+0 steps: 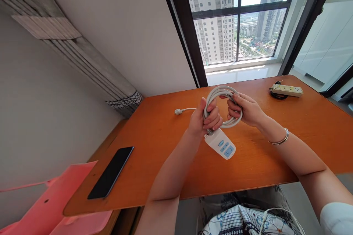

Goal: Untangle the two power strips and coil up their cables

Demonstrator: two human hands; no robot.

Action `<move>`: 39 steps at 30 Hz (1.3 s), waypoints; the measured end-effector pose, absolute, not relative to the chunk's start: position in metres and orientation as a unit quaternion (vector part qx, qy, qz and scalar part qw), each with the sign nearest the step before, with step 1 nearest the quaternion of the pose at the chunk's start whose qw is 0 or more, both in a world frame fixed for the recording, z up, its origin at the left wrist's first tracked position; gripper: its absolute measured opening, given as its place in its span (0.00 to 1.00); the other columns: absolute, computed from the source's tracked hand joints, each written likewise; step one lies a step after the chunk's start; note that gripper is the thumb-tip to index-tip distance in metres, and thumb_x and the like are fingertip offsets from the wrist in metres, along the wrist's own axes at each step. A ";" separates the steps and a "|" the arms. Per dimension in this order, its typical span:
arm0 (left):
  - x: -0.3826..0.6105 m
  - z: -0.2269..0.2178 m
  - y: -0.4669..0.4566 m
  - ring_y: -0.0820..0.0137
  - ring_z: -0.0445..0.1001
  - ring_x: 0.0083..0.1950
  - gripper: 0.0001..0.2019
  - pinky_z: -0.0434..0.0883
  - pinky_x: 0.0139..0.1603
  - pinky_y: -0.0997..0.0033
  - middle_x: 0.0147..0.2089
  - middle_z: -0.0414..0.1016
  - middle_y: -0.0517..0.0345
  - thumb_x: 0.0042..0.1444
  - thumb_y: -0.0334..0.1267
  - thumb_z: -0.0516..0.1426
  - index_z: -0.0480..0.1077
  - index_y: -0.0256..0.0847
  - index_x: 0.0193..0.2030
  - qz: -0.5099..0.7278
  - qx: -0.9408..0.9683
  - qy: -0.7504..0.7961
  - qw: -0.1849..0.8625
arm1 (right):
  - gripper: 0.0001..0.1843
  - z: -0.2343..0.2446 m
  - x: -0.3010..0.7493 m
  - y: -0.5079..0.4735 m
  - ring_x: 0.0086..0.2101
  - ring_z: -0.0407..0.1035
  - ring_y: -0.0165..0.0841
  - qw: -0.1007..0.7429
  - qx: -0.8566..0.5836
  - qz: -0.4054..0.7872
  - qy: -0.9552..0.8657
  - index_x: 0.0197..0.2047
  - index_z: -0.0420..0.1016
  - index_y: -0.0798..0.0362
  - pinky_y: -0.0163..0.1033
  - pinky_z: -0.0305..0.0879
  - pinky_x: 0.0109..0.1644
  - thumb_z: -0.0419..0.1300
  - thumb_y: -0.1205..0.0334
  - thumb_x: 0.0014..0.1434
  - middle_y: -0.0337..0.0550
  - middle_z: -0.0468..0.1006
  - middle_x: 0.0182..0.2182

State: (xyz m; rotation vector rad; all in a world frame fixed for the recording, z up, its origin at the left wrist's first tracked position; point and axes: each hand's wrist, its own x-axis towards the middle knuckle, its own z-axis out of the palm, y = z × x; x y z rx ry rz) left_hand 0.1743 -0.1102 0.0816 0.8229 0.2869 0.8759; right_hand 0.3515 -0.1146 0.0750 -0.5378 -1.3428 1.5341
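Note:
Above the orange wooden table [275,154], both hands hold a coiled grey-white cable [220,91]. My left hand [205,119] is wrapped round the left side of the coil, just above the white power strip with blue sockets [220,144] that hangs from it. My right hand [244,109] grips the right side of the loop; a silver bangle sits on that wrist. The cable's plug end [179,111] trails out to the left and lies on the table.
A black phone [111,172] lies face up near the table's left front corner. A second, beige power strip [286,90] with a dark cable lies at the far right. A pink plastic chair [52,202] stands left of the table. Wall and window are behind.

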 end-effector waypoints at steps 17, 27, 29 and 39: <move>0.185 0.083 -0.113 0.80 0.42 0.13 0.30 0.57 0.17 0.79 0.12 0.42 0.72 0.64 0.63 0.47 0.54 0.41 0.22 0.401 0.412 0.177 0.799 | 0.29 0.067 0.348 -0.115 0.17 0.53 0.22 0.565 -0.317 0.434 -0.626 0.41 0.72 0.53 0.31 0.63 0.20 0.58 0.32 0.60 0.27 0.56 0.19; 0.188 0.086 -0.117 0.84 0.46 0.13 0.32 0.57 0.16 0.79 0.18 0.58 0.66 0.58 0.68 0.51 0.52 0.40 0.21 0.399 0.440 0.199 0.779 | 0.28 0.066 0.352 -0.114 0.16 0.53 0.23 0.531 -0.331 0.440 -0.644 0.40 0.67 0.51 0.32 0.61 0.18 0.54 0.31 0.62 0.27 0.55 0.18; 0.188 0.087 -0.117 0.84 0.48 0.13 0.33 0.60 0.17 0.78 0.20 0.59 0.66 0.57 0.69 0.52 0.51 0.40 0.21 0.402 0.428 0.206 0.783 | 0.28 0.067 0.352 -0.114 0.17 0.53 0.23 0.529 -0.327 0.446 -0.643 0.40 0.67 0.51 0.32 0.63 0.18 0.54 0.32 0.62 0.27 0.55 0.18; 0.179 0.085 -0.123 0.80 0.66 0.18 0.30 0.70 0.20 0.76 0.39 0.82 0.49 0.62 0.59 0.55 0.50 0.40 0.21 0.406 0.404 0.172 0.802 | 0.21 0.069 0.350 -0.113 0.19 0.56 0.23 0.509 -0.214 0.579 -0.600 0.39 0.71 0.52 0.34 0.67 0.26 0.59 0.40 0.63 0.30 0.62 0.21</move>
